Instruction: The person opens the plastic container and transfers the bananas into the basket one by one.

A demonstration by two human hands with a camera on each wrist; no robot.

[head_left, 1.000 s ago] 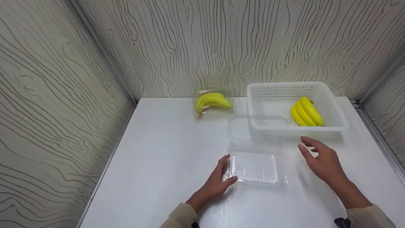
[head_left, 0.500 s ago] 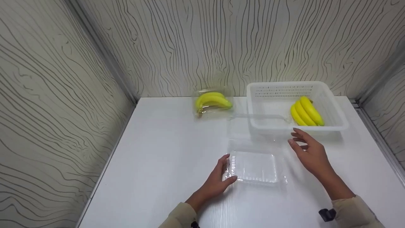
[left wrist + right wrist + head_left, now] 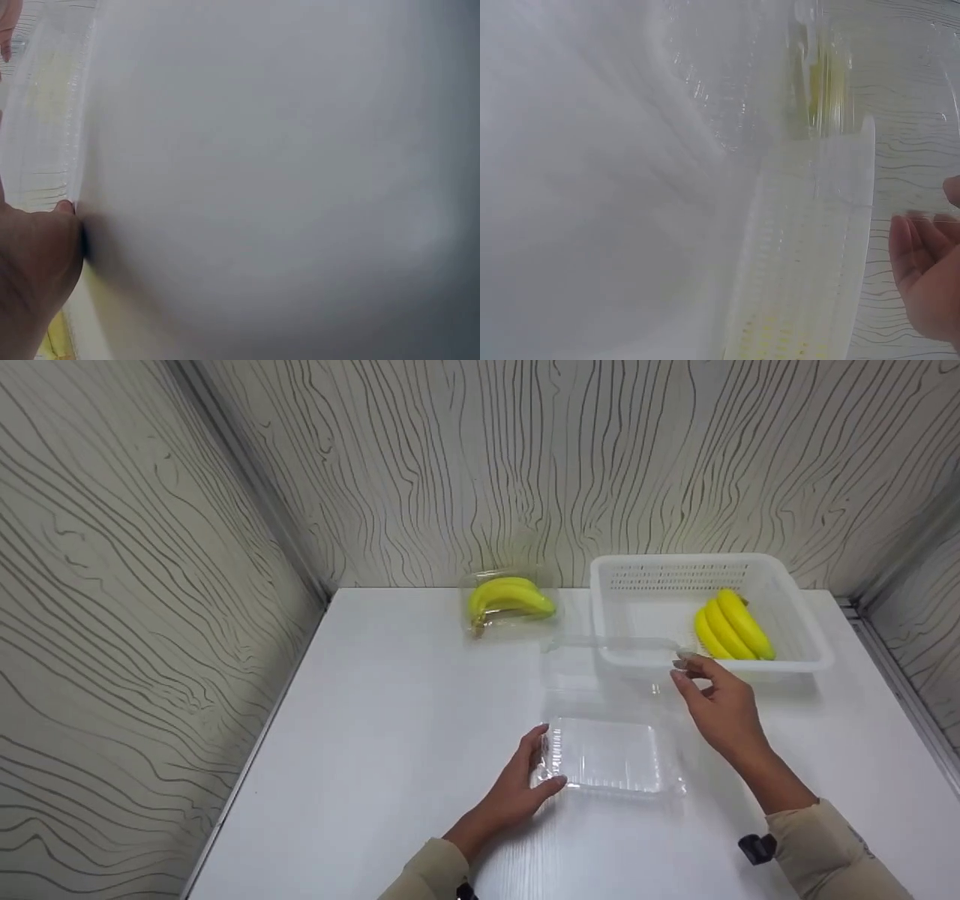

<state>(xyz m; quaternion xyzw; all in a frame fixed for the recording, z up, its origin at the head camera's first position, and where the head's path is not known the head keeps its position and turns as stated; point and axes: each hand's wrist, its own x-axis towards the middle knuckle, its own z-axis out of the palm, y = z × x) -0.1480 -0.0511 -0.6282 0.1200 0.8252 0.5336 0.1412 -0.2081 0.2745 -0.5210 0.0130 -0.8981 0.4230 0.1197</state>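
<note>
In the head view, a clear plastic clamshell container (image 3: pixel 607 757) lies on the table with its see-through lid (image 3: pixel 615 643) raised at the back. My left hand (image 3: pixel 517 780) grips the container's left side, thumb at the near corner and fingers at the far one. My right hand (image 3: pixel 724 709) is at the lid's upper right corner, fingertips touching its edge and thumb apart from them. In the right wrist view, the curved fingers (image 3: pixel 922 255) meet the thin lid edge. Behind them, a bunch of bananas (image 3: pixel 733 626) lies in a white basket (image 3: pixel 814 652).
A second clear container (image 3: pixel 555 577) with a bunch of bananas (image 3: pixel 512 594) inside stands at the back by the patterned wall (image 3: pixel 450 472). The basket stands at the back right, just behind the raised lid. Side walls border the white table (image 3: pixel 375 720).
My right hand has moved left and a little farther back, reaching the lid's corner. The lid has tipped slightly toward me. My left hand keeps its place on the container.
</note>
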